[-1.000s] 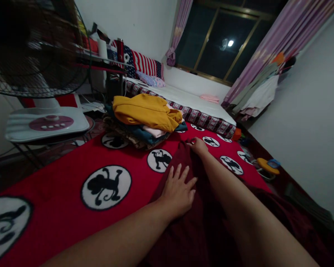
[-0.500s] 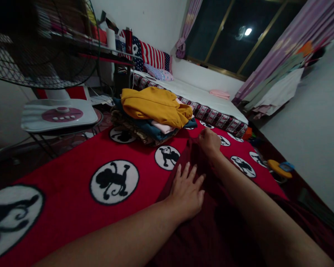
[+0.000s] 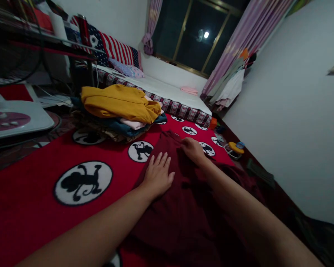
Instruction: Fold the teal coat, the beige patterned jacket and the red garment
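Observation:
A dark maroon garment (image 3: 180,218) lies spread over the red blanket (image 3: 39,174), which has white circles with black monkey figures. My left hand (image 3: 159,174) rests flat on the cloth with its fingers stretched out. Farther up, near the garment's far end, my right hand (image 3: 193,150) is closed with curled fingers on the fabric. Ahead and to the left stands a stack of folded clothes, topped by a mustard-yellow garment (image 3: 119,102); teal (image 3: 111,126) and pale pink (image 3: 132,123) pieces show beneath it.
Behind the stack is a bed (image 3: 167,87) with flag-patterned pillows (image 3: 117,48). A white fan base (image 3: 19,118) stands at left, below a cluttered shelf. On the right are a yellow stool (image 3: 236,147), a wall and hanging clothes (image 3: 231,89). A curtained window is at the back.
The view has swung right, so the room appears shifted left. My right hand has drawn back a little along the garment, baring its far end. My left hand stays flat on the cloth.

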The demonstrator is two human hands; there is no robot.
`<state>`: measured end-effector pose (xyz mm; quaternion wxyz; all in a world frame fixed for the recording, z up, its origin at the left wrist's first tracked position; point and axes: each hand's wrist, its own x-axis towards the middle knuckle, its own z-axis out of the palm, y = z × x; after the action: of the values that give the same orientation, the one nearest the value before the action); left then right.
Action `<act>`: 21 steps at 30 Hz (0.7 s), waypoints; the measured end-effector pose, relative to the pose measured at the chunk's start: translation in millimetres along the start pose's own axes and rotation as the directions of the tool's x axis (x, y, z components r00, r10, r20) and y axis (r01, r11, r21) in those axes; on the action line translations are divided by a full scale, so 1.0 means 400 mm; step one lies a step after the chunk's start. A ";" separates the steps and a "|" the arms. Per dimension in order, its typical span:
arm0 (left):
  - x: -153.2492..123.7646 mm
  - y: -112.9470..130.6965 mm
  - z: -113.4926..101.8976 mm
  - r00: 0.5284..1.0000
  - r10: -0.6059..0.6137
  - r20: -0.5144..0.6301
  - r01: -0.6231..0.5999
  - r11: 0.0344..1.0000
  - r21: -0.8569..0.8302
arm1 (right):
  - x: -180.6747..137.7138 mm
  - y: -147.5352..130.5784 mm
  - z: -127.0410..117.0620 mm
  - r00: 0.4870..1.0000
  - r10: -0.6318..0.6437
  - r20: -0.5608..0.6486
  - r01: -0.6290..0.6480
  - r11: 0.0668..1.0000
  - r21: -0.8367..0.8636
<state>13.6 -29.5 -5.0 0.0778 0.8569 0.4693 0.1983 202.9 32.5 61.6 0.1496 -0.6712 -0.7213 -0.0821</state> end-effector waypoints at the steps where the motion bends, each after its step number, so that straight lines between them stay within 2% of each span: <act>1: 0.000 0.000 0.002 1.000 0.002 -0.004 -0.002 1.000 0.001 | -0.045 0.037 -0.041 0.999 0.028 -0.043 -0.029 0.999 -0.026; 5: 0.002 -0.002 0.010 1.000 -0.001 -0.018 0.001 1.000 0.008 | -0.231 0.192 -0.197 0.967 0.233 -0.106 -0.247 0.956 -0.155; 7: 0.003 -0.003 0.012 1.000 0.005 -0.018 -0.004 1.000 0.015 | -0.316 0.241 -0.244 0.943 0.329 -0.054 -0.333 0.920 -0.209; 9: 0.003 -0.003 0.011 1.000 0.011 -0.017 -0.010 1.000 0.024 | -0.389 0.258 -0.264 0.937 0.348 0.025 -0.325 0.899 -0.294; 11: 0.003 -0.003 0.007 1.000 0.015 -0.012 -0.015 0.999 0.031 | -0.443 0.250 -0.268 0.948 0.304 0.097 -0.243 0.885 -0.397; 14: 0.002 -0.002 -0.002 1.000 0.022 -0.001 -0.022 0.999 0.033 | -0.481 0.232 -0.283 0.952 0.277 0.130 -0.172 0.835 -0.523; 16: 0.001 -0.002 -0.006 1.000 0.028 0.001 -0.028 0.999 0.026 | -0.482 0.243 -0.309 0.939 0.343 0.014 -0.271 0.767 -0.582; 18: 0.000 -0.003 -0.008 0.999 0.032 -0.006 -0.032 0.999 0.013 | -0.472 0.278 -0.336 0.872 0.461 -0.166 -0.469 0.687 -0.555; 20: 0.000 -0.004 -0.007 0.999 0.033 -0.015 -0.033 0.999 -0.004 | -0.450 0.324 -0.348 0.778 0.565 -0.276 -0.629 0.687 -0.365; 21: 0.000 -0.003 -0.007 0.999 0.033 -0.019 -0.034 0.999 -0.016 | -0.433 0.345 -0.346 0.750 0.595 -0.289 -0.658 0.715 -0.235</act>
<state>11.4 -29.1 -3.0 0.0769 0.8621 0.4540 0.2114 363.8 -163.4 124.0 0.1256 -0.8801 -0.4082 -0.2072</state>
